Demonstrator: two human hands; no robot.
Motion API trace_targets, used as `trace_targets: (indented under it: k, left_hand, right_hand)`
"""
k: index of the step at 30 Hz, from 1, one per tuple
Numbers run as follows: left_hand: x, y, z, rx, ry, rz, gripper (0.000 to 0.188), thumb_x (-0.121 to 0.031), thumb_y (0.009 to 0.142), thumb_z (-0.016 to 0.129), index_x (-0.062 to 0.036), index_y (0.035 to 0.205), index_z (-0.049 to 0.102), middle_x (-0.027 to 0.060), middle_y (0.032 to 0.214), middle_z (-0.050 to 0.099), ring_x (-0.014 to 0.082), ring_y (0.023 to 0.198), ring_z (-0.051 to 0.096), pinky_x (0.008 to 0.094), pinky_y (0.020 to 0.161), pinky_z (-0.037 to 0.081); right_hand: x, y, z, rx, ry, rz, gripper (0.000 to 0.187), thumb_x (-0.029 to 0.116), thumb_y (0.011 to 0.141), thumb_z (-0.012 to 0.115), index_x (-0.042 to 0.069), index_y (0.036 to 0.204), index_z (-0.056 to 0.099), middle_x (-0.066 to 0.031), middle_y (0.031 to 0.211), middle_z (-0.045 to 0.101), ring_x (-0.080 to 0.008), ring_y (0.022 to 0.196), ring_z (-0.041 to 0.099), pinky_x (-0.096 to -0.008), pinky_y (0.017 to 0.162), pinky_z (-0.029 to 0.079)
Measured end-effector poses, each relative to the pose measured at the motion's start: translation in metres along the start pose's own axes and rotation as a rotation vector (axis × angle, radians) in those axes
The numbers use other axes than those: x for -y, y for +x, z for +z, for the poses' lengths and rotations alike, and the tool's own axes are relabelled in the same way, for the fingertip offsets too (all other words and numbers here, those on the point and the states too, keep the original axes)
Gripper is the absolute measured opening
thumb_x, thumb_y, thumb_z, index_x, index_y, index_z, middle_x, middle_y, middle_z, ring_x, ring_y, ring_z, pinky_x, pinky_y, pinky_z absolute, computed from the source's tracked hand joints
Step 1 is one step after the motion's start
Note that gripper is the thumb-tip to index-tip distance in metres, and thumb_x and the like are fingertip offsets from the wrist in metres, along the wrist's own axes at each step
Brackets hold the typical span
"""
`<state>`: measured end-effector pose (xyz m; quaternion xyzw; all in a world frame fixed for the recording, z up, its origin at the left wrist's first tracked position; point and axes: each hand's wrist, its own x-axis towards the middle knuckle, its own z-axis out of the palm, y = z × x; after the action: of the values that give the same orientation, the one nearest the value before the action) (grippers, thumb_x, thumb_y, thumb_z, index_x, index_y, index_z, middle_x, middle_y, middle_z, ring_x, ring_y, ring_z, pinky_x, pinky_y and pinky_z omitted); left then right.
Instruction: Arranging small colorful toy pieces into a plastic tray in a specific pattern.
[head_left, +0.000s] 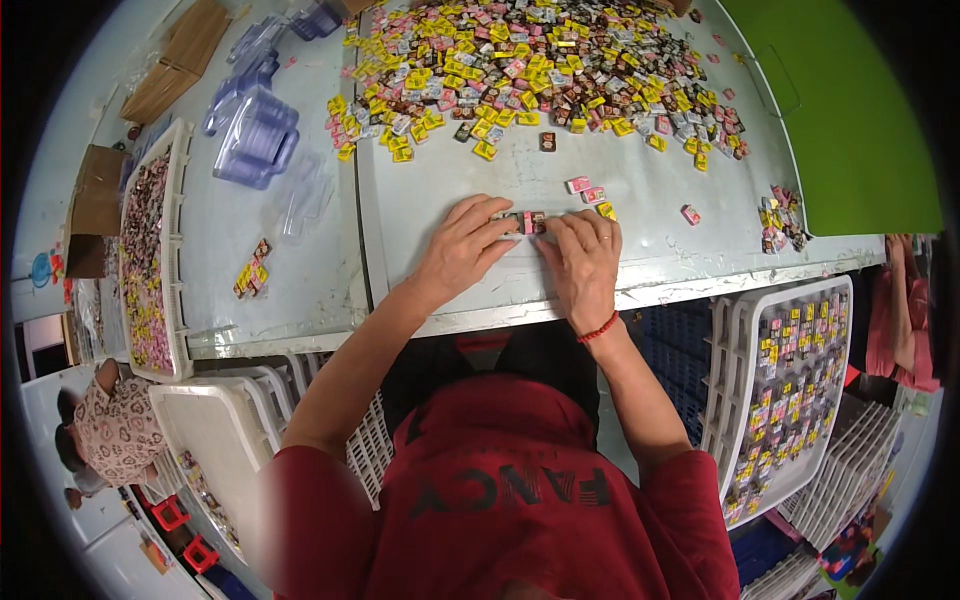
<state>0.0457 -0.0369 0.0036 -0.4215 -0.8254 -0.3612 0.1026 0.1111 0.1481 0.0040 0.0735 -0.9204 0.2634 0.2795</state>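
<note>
In front of me on the pale table (450, 185), a short row of small printed blocks (528, 222), dark and pink, lies between my hands. The fingers of my left hand (465, 245) are bent against its left end and partly cover it. My right hand (585, 260), with a red bead bracelet at the wrist, presses thumb and fingers to the right end. Both hands are closed about the row. Beside my right fingers lie a yellow block (606, 211) and two pink-and-white blocks (593, 195). What the blocks are cannot be told at this size.
A big heap of loose blocks (520, 70) spreads over the far table. Clear plastic trays (257, 138) are stacked at left, near a white crate (180, 250) full of blocks. Another white crate (720, 400) of packed rows leans at right. Other people are at both sides.
</note>
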Motion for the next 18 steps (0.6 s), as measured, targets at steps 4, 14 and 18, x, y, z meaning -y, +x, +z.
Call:
trace_targets:
  k: [4, 14, 18]
  left_hand:
    - [0.001, 0.002, 0.006, 0.028, 0.033, 0.024, 0.033, -0.009, 0.073, 0.075, -0.0054, 0.104, 0.064, 0.0087, 0.118, 0.058, 0.0295, 0.111, 0.053, 0.0392, 0.093, 0.045]
    - [0.002, 0.012, 0.019, 0.004, 0.109, 0.048, 0.029, -0.009, 0.073, 0.073, -0.005, 0.101, 0.066, 0.0064, 0.114, 0.061, 0.0266, 0.11, 0.053, 0.0383, 0.094, 0.044]
    - [0.005, 0.015, 0.025, -0.04, 0.076, 0.039, 0.021, -0.006, 0.075, 0.071, -0.0036, 0.095, 0.068, 0.0055, 0.106, 0.065, 0.0252, 0.104, 0.057, 0.0362, 0.09, 0.048]
  right_hand:
    - [0.003, 0.003, 0.0, -0.017, -0.045, 0.054, 0.022, 0.007, 0.072, 0.074, 0.006, 0.093, 0.066, -0.0069, 0.093, 0.064, -0.0265, 0.098, 0.057, -0.0411, 0.089, 0.04]
    - [0.005, 0.006, -0.001, -0.005, -0.062, 0.112, 0.021, 0.007, 0.074, 0.073, 0.007, 0.094, 0.068, -0.0063, 0.089, 0.065, -0.0264, 0.096, 0.057, -0.0411, 0.089, 0.039]
    - [0.003, 0.012, 0.001, 0.026, -0.092, 0.047, 0.021, 0.01, 0.076, 0.072, 0.009, 0.097, 0.07, -0.0054, 0.089, 0.065, -0.0261, 0.096, 0.057, -0.0427, 0.091, 0.037]
